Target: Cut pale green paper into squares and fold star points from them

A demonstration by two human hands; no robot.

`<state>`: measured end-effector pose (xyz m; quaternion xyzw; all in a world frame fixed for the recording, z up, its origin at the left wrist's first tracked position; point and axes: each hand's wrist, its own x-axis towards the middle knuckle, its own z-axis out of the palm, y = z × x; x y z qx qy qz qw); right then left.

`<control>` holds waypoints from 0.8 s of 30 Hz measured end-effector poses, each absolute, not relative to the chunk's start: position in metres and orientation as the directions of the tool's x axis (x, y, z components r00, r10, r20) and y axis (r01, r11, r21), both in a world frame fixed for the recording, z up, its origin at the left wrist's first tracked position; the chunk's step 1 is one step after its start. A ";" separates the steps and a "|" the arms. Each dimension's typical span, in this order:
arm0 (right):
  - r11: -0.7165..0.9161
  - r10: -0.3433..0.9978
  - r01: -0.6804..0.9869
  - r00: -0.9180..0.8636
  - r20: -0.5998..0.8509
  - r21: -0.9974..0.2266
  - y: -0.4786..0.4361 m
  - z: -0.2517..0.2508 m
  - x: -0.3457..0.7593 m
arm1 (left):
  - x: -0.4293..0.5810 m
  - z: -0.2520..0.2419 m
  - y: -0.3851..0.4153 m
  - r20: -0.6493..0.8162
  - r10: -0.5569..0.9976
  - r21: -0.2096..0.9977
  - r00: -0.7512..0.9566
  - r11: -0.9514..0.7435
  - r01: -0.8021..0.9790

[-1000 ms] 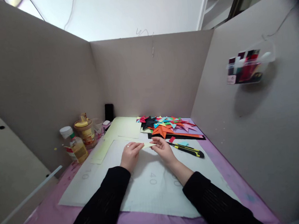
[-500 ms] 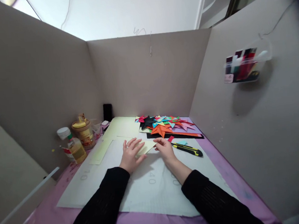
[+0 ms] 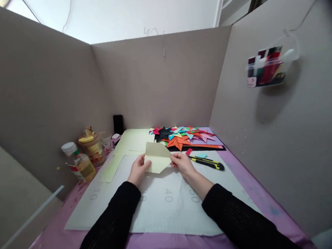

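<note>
A pale yellow sheet of paper [image 3: 156,156], creased across its middle and partly unfolded, is held up just above the white mat [image 3: 159,211]. My left hand [image 3: 139,170] pinches its left edge, thumb in front. At its right corner my right hand [image 3: 183,164] grips it between thumb and fingers. To the right of my right hand lies a yellow-and-black utility knife [image 3: 207,162]. Small red [image 3: 189,151] and light blue [image 3: 202,156] paper scraps rest by the knife.
Colourful folded paper stars [image 3: 179,141] are piled at the back. Large pale yellow sheets [image 3: 138,137] lie back left. A bottle of amber liquid [image 3: 80,164], a brown tub [image 3: 93,149] and a black phone [image 3: 118,124] stand along the left. Grey partitions [image 3: 161,78] enclose the table.
The folded paper has been lifted and opened out, its upper part now standing up. My left hand went from lying spread over it to pinching its left edge. My right hand keeps its corner.
</note>
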<state>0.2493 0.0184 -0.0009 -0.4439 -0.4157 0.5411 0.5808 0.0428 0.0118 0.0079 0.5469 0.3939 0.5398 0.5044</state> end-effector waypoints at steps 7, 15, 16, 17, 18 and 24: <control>0.179 0.980 -0.025 0.095 0.176 -0.984 0.014 0.007 0.251 | 0.035 0.013 0.012 0.300 0.952 0.948 -0.058 -0.291 0.125; 0.066 0.998 -0.339 0.006 0.068 -0.938 0.009 0.023 0.254 | 0.033 0.026 0.003 0.409 0.911 0.890 -0.056 -0.384 0.247; 0.066 0.997 -0.359 -0.009 0.074 -0.931 0.009 0.023 0.254 | 0.033 0.027 0.002 0.369 0.928 0.909 -0.048 -0.350 0.225; 0.077 0.996 -0.370 -0.019 0.091 -0.926 0.009 0.023 0.255 | 0.033 0.028 0.002 0.338 0.940 0.924 -0.040 -0.323 0.205; 0.097 0.993 -0.374 -0.022 0.113 -0.922 0.010 0.022 0.256 | 0.032 0.029 0.001 0.319 0.947 0.933 -0.032 -0.308 0.186; 0.315 0.949 -0.260 0.083 0.304 -0.913 0.014 0.016 0.264 | 0.027 0.033 0.002 0.360 0.930 0.931 -0.071 -0.353 0.097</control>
